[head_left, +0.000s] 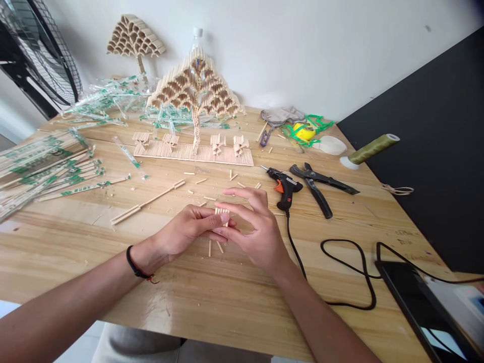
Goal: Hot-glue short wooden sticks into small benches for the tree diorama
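A small panel of short wooden sticks (222,212) sits between my two hands above the table's front middle. My left hand (191,222), a black band at its wrist, pinches the panel with the thumb across its face. From the other side, my right hand (257,224) curves its thumb and index finger around the panel's edges, its other fingers raised. Beneath the hands lie a few cut stick pieces (210,248). Just right of my right hand rests a black glue gun (288,189) with an orange trigger.
Behind stands a tree-shaped stick model (195,96) on a slatted base (166,152); a similar model (134,38) is farther back. Wrapped chopsticks (49,161) lie left. Black cutting pliers (317,184), a green roll (374,151), a cable (365,272) and a phone (419,302) occupy the right.
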Motion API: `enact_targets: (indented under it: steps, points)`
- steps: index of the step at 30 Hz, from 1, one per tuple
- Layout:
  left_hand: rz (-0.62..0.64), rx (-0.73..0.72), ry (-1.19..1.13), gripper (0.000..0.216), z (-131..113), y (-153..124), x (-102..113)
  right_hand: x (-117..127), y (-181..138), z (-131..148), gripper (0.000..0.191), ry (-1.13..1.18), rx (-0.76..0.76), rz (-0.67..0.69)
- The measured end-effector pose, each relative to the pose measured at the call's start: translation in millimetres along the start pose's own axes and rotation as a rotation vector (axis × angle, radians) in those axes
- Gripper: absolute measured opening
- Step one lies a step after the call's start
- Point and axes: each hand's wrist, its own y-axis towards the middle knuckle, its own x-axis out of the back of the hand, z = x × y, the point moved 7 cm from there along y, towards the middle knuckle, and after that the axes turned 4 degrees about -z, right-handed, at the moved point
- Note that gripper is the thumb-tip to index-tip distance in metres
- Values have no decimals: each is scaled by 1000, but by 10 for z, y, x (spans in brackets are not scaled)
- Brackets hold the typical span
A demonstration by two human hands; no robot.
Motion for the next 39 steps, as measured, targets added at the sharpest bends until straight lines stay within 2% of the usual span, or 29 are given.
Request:
enact_targets:
  steps: [6,14,24,29,35,39]
  points:
    - [-20,18,-7,39,23,3,21,-19,5,-5,28,19,-9,11]
    - [27,-9,9,40,-7,-19,-11,14,7,74,26,61,40,-32]
    - [57,-61,77,33,-8,-10,52,-33,-9,-23,32,38,10,29]
    - [41,-41,13,36,-14,-7,27,-29,-6,-39,31,51,28,18]
    - [77,-65,36,37,-45,-2,-25,-81,-21,-39,34,56,31,23]
    - [-12,-109,105,36,-87,15,72,-46,4,-151,44,91,-56,97]
